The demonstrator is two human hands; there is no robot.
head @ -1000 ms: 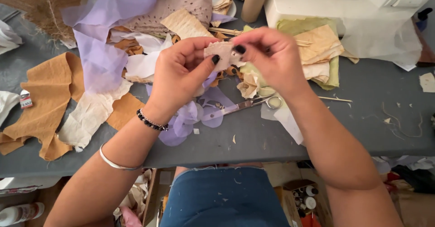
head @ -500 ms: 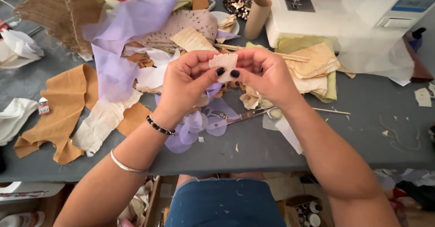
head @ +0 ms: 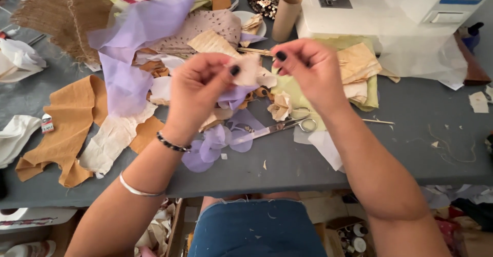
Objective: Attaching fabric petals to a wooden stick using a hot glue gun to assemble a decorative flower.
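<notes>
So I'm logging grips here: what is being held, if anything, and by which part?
The left hand pinches a small pale fabric scrap by its left edge. The right hand is beside it; contact cannot be told.

Thin matt cloth scrap (head: pixel 250 70)

Pale cream fabric scrap (head: pixel 250 69) between dark-nailed fingers, lilac sheer cloth (head: pixel 138 28), ochre cloth (head: pixel 72 118), brown-dotted beige fabric (head: pixel 200 28), white sewing machine (head: pixel 390 10), all over grey surface (head: pixel 411 134).
</notes>
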